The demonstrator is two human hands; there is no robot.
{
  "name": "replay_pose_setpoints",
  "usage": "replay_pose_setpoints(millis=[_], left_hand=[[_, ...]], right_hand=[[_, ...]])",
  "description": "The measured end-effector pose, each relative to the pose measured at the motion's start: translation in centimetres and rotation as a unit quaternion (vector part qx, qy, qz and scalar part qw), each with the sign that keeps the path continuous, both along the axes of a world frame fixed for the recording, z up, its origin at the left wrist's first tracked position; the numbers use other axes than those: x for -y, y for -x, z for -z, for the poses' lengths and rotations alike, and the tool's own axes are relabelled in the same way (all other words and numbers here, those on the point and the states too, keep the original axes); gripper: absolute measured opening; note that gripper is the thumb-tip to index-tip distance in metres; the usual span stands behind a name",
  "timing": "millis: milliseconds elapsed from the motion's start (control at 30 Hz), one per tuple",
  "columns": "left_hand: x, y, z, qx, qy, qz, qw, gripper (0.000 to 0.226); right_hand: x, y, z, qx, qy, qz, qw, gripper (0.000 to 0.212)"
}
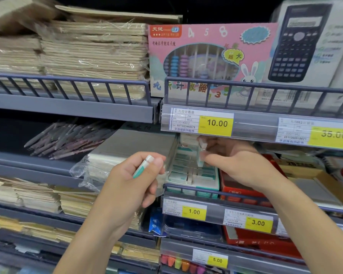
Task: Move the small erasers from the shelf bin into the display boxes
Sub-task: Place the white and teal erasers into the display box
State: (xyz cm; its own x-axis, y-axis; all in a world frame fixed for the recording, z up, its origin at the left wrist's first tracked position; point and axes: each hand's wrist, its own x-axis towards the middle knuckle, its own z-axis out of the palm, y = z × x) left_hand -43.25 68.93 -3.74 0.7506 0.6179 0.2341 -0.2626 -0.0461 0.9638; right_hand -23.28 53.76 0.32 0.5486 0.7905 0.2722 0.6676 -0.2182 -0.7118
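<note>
While the left hand (pixel 136 175) sits at the centre of the frame with its fingers curled round a small white eraser in a teal sleeve (pixel 143 166), pinched between thumb and forefinger with its white end pointing up, the right hand (pixel 244 165) reaches in just right of centre under the shelf edge. Its thumb and fingers appear to pinch another small pale eraser (pixel 201 159), though motion blur makes the grip hard to read. Directly below that hand stands the white and teal cardboard display box (pixel 210 185), with rows of matching teal and white erasers (pixel 183 171) lying inside it behind the grey wire shelf rail (pixel 190 187). A yellow price label reading 1.00 (pixel 194 212) sits beneath the box. To the right lies a red carton (pixel 238 189). At the upper left are stacks of shrink-wrapped tan notebooks (pixel 93 50), and at upper centre a pink abacus box (pixel 212 56).
</note>
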Motion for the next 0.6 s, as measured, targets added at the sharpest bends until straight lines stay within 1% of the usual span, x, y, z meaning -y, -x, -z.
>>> replay_pose_setpoints(millis=[100,200,267,333,400,467,500,567,600], left_hand=[[-0.2,0.0,0.0,-0.007,-0.013,0.008,1.0,0.032],[-0.4,0.0,0.1,-0.006,-0.013,0.013,1.0,0.033],[-0.6,0.0,0.1,-0.006,-0.007,0.014,1.0,0.029],[-0.7,0.0,0.1,-0.009,0.003,0.015,1.0,0.021],[-0.9,0.0,0.1,-0.009,0.021,0.023,0.999,0.018],[-1.1,0.0,0.1,-0.012,0.034,0.031,0.999,0.019],[-1.2,0.0,0.1,-0.013,0.038,0.033,0.999,0.017],[-1.2,0.0,0.1,-0.016,0.042,0.036,0.998,0.008],[-1.3,0.0,0.1,-0.017,0.04,0.036,0.998,0.008]], right_hand=[[-0.3,-0.5,-0.4,0.075,0.062,-0.032,0.995,0.023],[-0.7,-1.1,-0.5,0.157,0.149,-0.04,0.975,0.031],[-1.0,-1.3,-0.4,0.193,0.189,-0.056,0.961,0.023],[-1.3,-1.5,-0.2,0.23,0.228,-0.075,0.943,0.019],[-1.5,-1.6,0.0,0.243,0.262,-0.081,0.93,0.02],[-1.6,-1.6,0.0,0.24,0.285,-0.079,0.924,0.022],[-1.7,-1.6,0.1,0.239,0.294,-0.081,0.922,0.023],[-2.0,-1.5,0.2,0.244,0.3,-0.088,0.918,0.024],[-2.1,-1.4,0.2,0.242,0.3,-0.092,0.918,0.024]])
